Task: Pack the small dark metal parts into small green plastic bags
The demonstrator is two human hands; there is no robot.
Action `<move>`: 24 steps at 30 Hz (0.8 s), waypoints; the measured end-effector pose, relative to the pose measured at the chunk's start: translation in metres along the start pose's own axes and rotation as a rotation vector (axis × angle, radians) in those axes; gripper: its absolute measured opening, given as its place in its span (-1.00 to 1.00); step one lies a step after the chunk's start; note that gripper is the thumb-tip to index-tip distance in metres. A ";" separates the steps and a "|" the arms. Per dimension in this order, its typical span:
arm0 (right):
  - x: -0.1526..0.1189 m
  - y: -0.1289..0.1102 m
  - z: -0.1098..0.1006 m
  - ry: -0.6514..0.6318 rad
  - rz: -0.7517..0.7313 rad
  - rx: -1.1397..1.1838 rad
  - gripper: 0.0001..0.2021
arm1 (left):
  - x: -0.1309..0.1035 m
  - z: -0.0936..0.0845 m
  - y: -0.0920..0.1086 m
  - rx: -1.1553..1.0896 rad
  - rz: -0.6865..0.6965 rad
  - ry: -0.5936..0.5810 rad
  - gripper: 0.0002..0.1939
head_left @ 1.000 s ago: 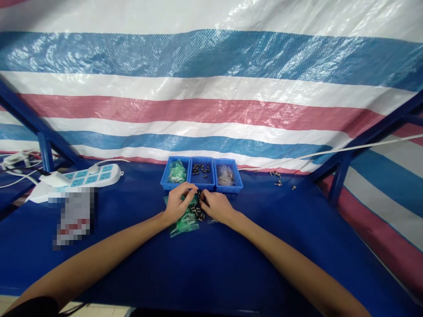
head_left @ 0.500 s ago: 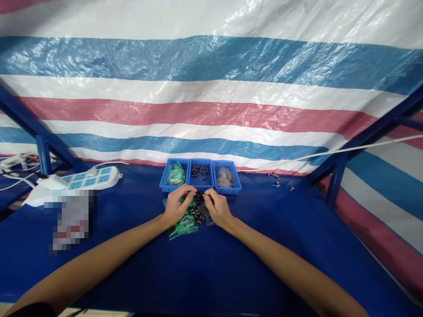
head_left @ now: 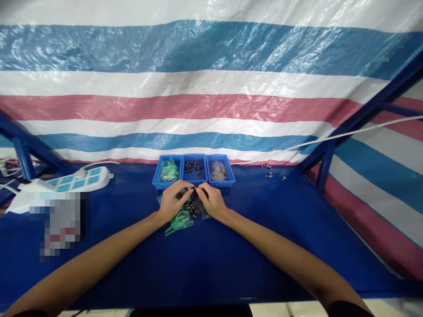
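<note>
My left hand [head_left: 171, 201] and my right hand [head_left: 213, 201] meet fingertip to fingertip just in front of the blue bins. Each has thumb and forefinger closed in a pinch. A small dark part [head_left: 194, 188] shows between the fingertips, too small to name. Beneath and between the hands lies a pile of small black-and-metal parts [head_left: 191, 208]. Green parts in a clear bag [head_left: 180, 221] lie beside my left hand. Partly behind my right hand is another clear plastic bag [head_left: 203, 211].
Three joined blue bins [head_left: 154, 182] stand behind the hands, holding bagged green parts, loose dark parts [head_left: 189, 166] and bagged greyish parts [head_left: 218, 171]. Several small metal pieces [head_left: 266, 167] lie at right. A white power strip [head_left: 105, 177] and a blurred-out item [head_left: 62, 220] are at left.
The hands have drawn closer, and their fingertips now meet around the small dark part. The whole view has shifted slightly, with the table's front edge now showing.
</note>
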State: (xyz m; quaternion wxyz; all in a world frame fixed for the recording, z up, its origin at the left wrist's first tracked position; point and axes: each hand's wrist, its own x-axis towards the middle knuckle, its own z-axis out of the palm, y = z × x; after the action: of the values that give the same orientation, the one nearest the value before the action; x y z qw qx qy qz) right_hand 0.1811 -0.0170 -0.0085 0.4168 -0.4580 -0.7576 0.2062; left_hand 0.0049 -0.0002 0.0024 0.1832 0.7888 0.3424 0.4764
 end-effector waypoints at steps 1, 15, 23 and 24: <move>0.000 0.000 0.000 -0.001 -0.001 -0.001 -0.74 | 0.000 0.000 0.000 -0.001 0.001 -0.002 -0.85; 0.000 0.000 0.001 0.055 -0.005 0.027 -0.78 | 0.000 0.000 0.000 0.013 0.011 -0.009 -0.83; -0.001 0.003 0.002 0.082 0.011 0.048 -0.76 | 0.001 0.001 0.001 0.010 -0.014 -0.030 -0.81; -0.002 0.003 0.003 0.086 0.013 0.046 -0.75 | 0.001 0.001 0.001 0.010 -0.014 -0.028 -0.81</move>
State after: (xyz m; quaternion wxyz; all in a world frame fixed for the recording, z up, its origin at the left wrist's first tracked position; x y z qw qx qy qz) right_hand 0.1808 -0.0168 -0.0126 0.4580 -0.4615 -0.7313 0.2062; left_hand 0.0065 0.0000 0.0029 0.1871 0.7938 0.3479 0.4624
